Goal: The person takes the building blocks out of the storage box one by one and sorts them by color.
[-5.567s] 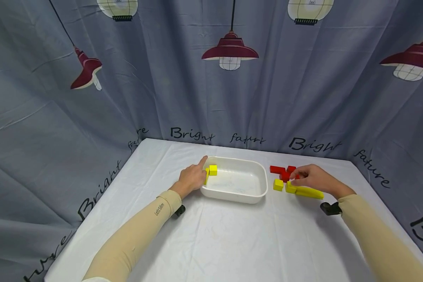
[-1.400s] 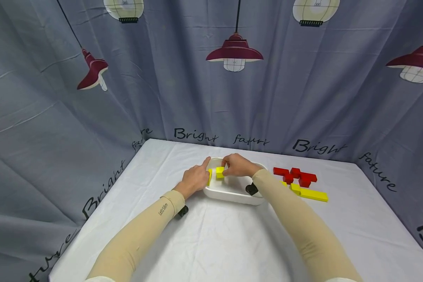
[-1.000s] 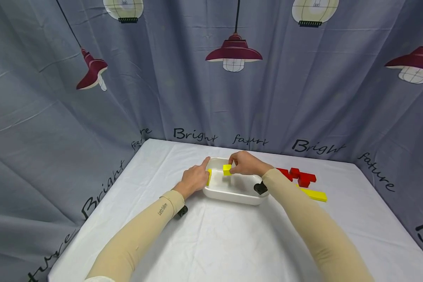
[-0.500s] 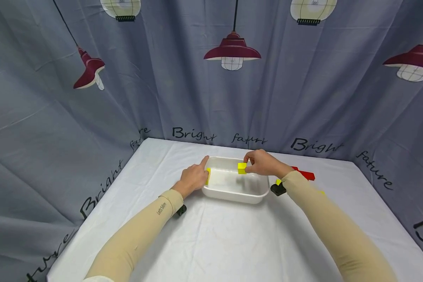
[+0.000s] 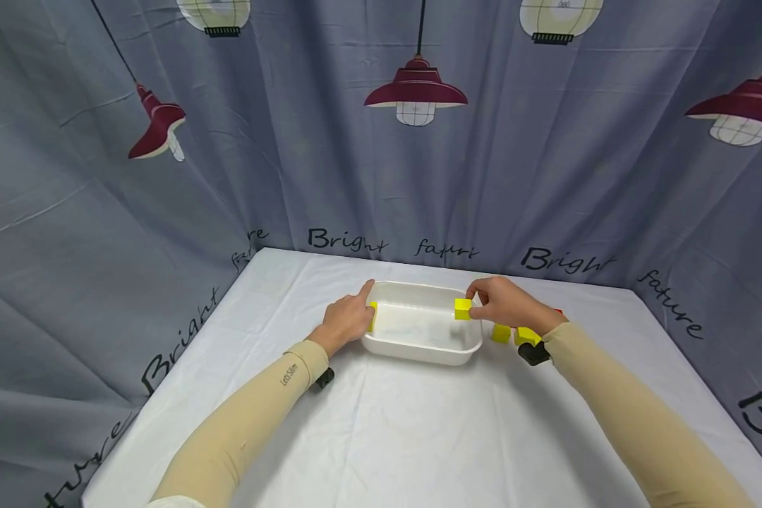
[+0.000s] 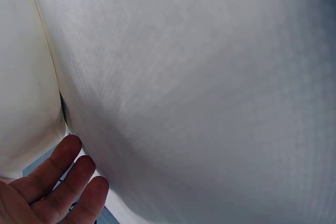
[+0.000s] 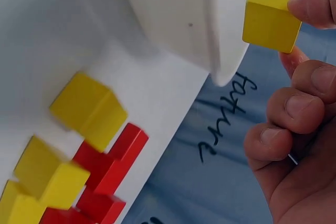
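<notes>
In the head view, my left hand (image 5: 348, 321) holds the left end of a white tray (image 5: 427, 354), its index finger along the rim. The left wrist view shows several fingers (image 6: 79, 179) by the tray's outer wall (image 6: 29, 87). Against the tray's left inner side is a yellow block (image 5: 373, 317), partly covered by this hand. My right hand (image 5: 504, 305) pinches a yellow cube (image 5: 462, 309) between thumb and index finger, above the tray's right rim. The right wrist view shows the pinched yellow cube (image 7: 272, 14) plainly, with the other fingers (image 7: 294, 106) curled beneath.
On the white-covered table (image 5: 419, 437), right of the tray, lie a yellow block (image 5: 501, 333) and another yellow block (image 5: 525, 336). Red blocks (image 7: 110, 163) beside them are mostly hidden by my right arm in the head view. A grey curtain (image 5: 330, 155) hangs behind.
My right hand has come from the loose blocks to the tray, taken the yellow cube from its left part, and carried it rightward to the right rim. My left hand stays put.
</notes>
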Tool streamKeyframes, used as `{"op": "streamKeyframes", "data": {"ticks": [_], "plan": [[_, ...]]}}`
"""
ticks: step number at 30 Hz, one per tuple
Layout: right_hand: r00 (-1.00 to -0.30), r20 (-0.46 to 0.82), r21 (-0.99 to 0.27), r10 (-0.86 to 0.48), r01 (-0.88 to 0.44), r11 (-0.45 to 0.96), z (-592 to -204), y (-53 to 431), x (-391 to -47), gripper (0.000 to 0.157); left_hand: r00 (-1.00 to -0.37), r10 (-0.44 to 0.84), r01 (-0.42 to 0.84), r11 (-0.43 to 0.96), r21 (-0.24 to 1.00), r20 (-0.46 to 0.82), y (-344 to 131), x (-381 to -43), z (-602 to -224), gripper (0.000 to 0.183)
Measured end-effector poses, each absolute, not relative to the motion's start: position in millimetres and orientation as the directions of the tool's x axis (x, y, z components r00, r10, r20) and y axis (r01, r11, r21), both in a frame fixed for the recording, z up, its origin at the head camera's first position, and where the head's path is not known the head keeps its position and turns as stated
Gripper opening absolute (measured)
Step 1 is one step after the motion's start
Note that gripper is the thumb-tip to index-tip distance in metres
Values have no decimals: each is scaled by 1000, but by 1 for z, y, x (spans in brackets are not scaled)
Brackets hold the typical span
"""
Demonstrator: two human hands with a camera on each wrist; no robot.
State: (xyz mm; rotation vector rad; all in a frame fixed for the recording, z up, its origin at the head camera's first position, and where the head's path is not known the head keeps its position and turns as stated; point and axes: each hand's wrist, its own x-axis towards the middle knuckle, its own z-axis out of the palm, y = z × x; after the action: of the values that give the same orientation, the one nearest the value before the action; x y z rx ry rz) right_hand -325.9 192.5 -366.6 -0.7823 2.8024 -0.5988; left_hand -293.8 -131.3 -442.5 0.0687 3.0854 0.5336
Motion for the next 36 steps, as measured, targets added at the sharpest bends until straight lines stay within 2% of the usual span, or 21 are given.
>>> {"op": "streamKeyframes", "data": {"ticks": [14, 26, 36], "plan": [[-875, -6, -417, -484, -438, 797, -375, 232, -309, 18, -999, 52, 50, 944, 325, 2, -131, -293, -442, 63], [-897, 30, -422, -441, -411, 808, -387, 261, -291, 22, -998, 57, 53, 941, 334, -1, -132, -293, -442, 63], [-908, 23, -478, -417, -377, 793, -407, 274, -283, 23, -998, 59, 59, 939, 339, 11, -132, -293, -443, 63]]}}
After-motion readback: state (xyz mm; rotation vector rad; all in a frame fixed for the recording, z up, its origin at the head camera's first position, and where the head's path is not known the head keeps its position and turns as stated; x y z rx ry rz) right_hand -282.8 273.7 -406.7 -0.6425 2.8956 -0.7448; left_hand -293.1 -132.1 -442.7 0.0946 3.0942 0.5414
